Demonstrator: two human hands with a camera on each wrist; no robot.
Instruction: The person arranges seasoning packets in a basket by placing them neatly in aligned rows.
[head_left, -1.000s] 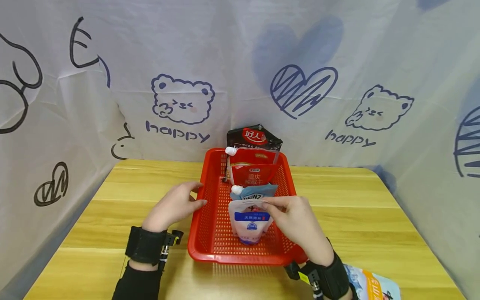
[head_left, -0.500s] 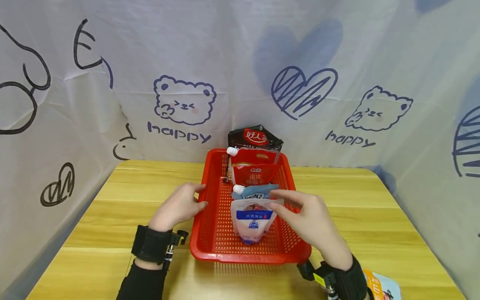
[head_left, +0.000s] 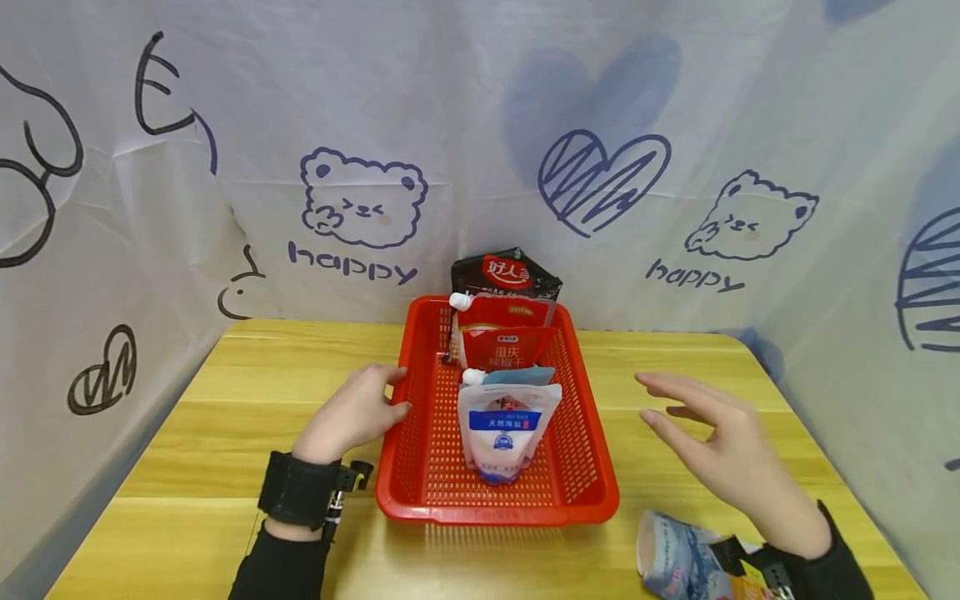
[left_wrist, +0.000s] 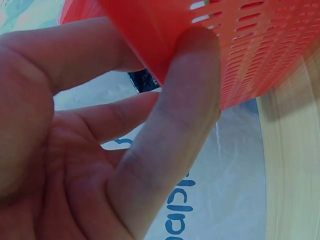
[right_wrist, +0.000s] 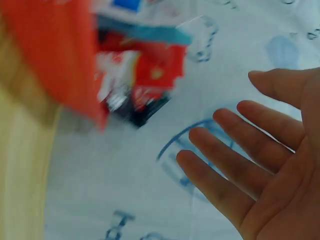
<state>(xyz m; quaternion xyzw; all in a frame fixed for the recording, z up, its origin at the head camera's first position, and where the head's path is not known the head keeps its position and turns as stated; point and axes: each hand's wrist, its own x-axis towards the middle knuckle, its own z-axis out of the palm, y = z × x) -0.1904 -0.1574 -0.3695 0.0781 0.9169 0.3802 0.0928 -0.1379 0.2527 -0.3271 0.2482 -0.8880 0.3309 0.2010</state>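
Observation:
My left hand (head_left: 351,418) holds the left rim of a red plastic basket (head_left: 495,514), its thumb and fingers on either side of the wall in the left wrist view. Inside, a clear-and-white pouch of sea salt (head_left: 504,450) with a blue band stands upright at the front. Behind it are a blue pouch (head_left: 528,377) with a white spout cap, red pouches (head_left: 506,348), and a black pouch (head_left: 472,275) at the back. My right hand (head_left: 738,458) is apart from the basket, to its right, with fingers extended and nothing in them; the right wrist view shows its bare palm (right_wrist: 285,200).
A blue-and-orange pouch (head_left: 678,557) lies on the wooden table (head_left: 300,358) at the front right, partly covered by my right wrist. White cloth (head_left: 480,100) with bear and heart drawings hangs behind the table and along both sides.
My right hand has let go of the salt pouch's top edge and moved right, out of the basket. The salt pouch now stands by itself. My left hand has stayed at the rim.

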